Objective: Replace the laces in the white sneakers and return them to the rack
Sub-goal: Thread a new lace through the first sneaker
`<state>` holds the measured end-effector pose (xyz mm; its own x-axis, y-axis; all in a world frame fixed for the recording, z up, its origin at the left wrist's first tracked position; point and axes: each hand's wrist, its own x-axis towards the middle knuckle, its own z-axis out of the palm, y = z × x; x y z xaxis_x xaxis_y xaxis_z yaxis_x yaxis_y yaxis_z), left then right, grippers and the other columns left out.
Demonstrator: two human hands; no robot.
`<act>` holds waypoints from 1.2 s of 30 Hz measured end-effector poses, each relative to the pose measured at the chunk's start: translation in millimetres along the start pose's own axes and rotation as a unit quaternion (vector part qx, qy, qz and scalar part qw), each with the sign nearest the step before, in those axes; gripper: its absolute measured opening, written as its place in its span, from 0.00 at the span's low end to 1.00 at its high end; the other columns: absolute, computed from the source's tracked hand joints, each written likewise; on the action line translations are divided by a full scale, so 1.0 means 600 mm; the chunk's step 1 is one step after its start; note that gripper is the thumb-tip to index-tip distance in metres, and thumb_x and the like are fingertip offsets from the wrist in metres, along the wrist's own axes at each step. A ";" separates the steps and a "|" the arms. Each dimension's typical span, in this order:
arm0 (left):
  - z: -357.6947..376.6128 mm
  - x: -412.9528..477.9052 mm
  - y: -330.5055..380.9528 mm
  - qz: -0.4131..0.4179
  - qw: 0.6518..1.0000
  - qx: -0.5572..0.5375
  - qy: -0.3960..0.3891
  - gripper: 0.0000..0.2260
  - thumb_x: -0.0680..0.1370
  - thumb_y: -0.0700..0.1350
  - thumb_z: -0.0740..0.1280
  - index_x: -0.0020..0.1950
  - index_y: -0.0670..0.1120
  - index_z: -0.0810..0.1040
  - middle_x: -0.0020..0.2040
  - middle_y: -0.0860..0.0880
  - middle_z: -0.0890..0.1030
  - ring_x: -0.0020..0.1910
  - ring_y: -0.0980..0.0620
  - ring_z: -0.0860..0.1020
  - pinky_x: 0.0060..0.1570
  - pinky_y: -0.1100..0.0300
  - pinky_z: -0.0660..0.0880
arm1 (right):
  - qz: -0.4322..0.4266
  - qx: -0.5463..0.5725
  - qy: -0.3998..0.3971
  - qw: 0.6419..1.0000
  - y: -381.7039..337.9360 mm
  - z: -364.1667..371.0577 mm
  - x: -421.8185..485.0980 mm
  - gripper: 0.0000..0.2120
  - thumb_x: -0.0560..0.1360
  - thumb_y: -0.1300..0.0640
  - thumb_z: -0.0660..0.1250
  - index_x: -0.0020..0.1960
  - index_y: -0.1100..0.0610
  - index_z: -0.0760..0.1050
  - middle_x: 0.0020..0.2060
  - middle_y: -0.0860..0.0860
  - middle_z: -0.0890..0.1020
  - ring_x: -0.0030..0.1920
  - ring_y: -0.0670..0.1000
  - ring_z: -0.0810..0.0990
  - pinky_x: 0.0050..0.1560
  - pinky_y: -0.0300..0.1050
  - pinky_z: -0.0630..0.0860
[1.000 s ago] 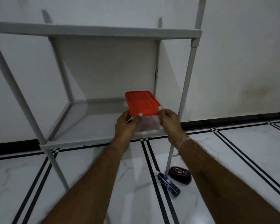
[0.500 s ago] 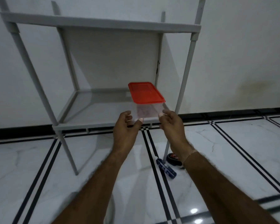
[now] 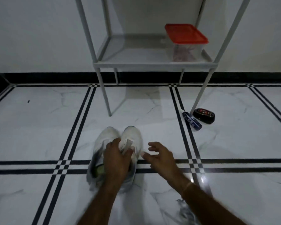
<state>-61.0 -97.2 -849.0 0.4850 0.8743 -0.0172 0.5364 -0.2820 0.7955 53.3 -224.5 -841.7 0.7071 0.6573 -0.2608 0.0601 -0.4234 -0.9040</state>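
Observation:
Two white sneakers [image 3: 131, 135] stand side by side on the tiled floor, toes toward the grey rack [image 3: 152, 64]. My left hand [image 3: 116, 158] lies over both of them where they meet, fingers curled round their inner edges. My right hand [image 3: 161, 155] hovers just right of the right sneaker, fingers relaxed and spread, holding nothing. A clear box with a red lid [image 3: 186, 42] sits on the right side of the rack's lower shelf, with something laced or stringy inside. A loose pale lace [image 3: 186, 213] lies on the floor by my right forearm.
A blue bottle [image 3: 192, 121] and a black oval tin [image 3: 203, 116] lie on the floor beside the rack's front right leg. The left part of the shelf is bare. A black skirting runs along the white wall.
Both hands have let go of the red-lidded box, which now stands on the shelf. My view has dropped to the floor, and my left hand now grips the sneakers.

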 end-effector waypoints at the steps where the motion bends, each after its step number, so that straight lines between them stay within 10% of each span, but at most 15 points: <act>1: -0.007 -0.016 -0.025 -0.013 0.999 0.040 -0.006 0.20 0.78 0.56 0.70 0.66 0.47 0.76 0.58 0.48 0.80 0.58 0.46 0.79 0.59 0.49 0.78 | 0.010 -0.022 -0.010 1.000 0.016 0.027 -0.007 0.27 0.72 0.48 0.79 0.68 0.51 0.75 0.61 0.49 0.81 0.50 0.48 0.85 0.53 0.45 0.82; 5: -0.031 -0.048 -0.075 -0.034 0.994 0.108 -0.013 0.17 0.78 0.45 0.71 0.65 0.42 0.76 0.58 0.43 0.81 0.57 0.42 0.80 0.57 0.51 0.78 | -0.011 -0.038 -0.053 0.998 0.042 0.106 -0.034 0.23 0.72 0.45 0.78 0.63 0.48 0.74 0.51 0.38 0.80 0.55 0.43 0.80 0.55 0.37 0.78; 11: -0.020 -0.043 -0.087 -0.063 0.982 0.173 -0.036 0.07 0.77 0.41 0.70 0.55 0.44 0.82 0.49 0.45 0.85 0.50 0.45 0.83 0.51 0.55 0.79 | -0.015 -0.065 -0.032 0.997 0.070 0.153 -0.035 0.18 0.73 0.48 0.77 0.59 0.55 0.80 0.50 0.47 0.85 0.52 0.45 0.83 0.54 0.45 0.83; 18: 0.041 -0.040 -0.093 -0.036 0.997 0.016 -0.073 0.16 0.74 0.50 0.75 0.60 0.47 0.84 0.52 0.49 0.85 0.52 0.50 0.83 0.55 0.55 0.79 | 0.029 -0.080 0.057 0.995 0.101 0.057 -0.012 0.17 0.76 0.57 0.75 0.63 0.60 0.81 0.55 0.54 0.85 0.55 0.50 0.84 0.60 0.49 0.82; 23: 0.101 -0.040 -0.047 -0.038 0.990 -0.071 -0.113 0.20 0.72 0.48 0.79 0.62 0.45 0.83 0.55 0.46 0.84 0.53 0.47 0.83 0.58 0.48 0.79 | 0.072 -0.095 0.096 0.988 0.162 -0.006 0.005 0.22 0.72 0.42 0.72 0.60 0.54 0.83 0.50 0.49 0.87 0.48 0.48 0.86 0.49 0.54 0.86; 28: 0.124 -0.032 -0.009 -0.034 0.978 -0.107 -0.174 0.22 0.73 0.48 0.79 0.65 0.46 0.81 0.58 0.48 0.83 0.53 0.50 0.81 0.57 0.54 0.79 | 0.080 -0.103 0.140 0.982 0.132 -0.060 -0.007 0.19 0.77 0.58 0.73 0.67 0.60 0.78 0.59 0.54 0.84 0.54 0.50 0.82 0.56 0.46 0.82; 32: 0.051 -0.026 -0.005 0.038 0.998 -0.041 -0.029 0.21 0.75 0.54 0.75 0.66 0.50 0.80 0.60 0.50 0.81 0.59 0.51 0.77 0.60 0.54 0.74 | -0.131 -0.222 0.224 0.940 0.083 -0.034 -0.029 0.24 0.79 0.56 0.71 0.73 0.55 0.70 0.68 0.49 0.73 0.67 0.47 0.70 0.67 0.43 0.74; 36: -0.038 -0.003 -0.102 -0.042 0.993 0.083 0.068 0.31 0.74 0.67 0.69 0.68 0.47 0.76 0.64 0.45 0.80 0.64 0.41 0.76 0.61 0.39 0.74 | -0.121 -0.124 0.040 0.984 0.052 0.095 -0.026 0.23 0.77 0.52 0.74 0.70 0.51 0.73 0.62 0.46 0.78 0.55 0.44 0.80 0.55 0.38 0.79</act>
<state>-110.6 -72.3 -883.8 0.3425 0.9394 0.0111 0.6825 -0.2569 0.6842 3.8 -212.7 -885.2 0.7038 0.7103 -0.0113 0.3966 -0.4060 -0.8233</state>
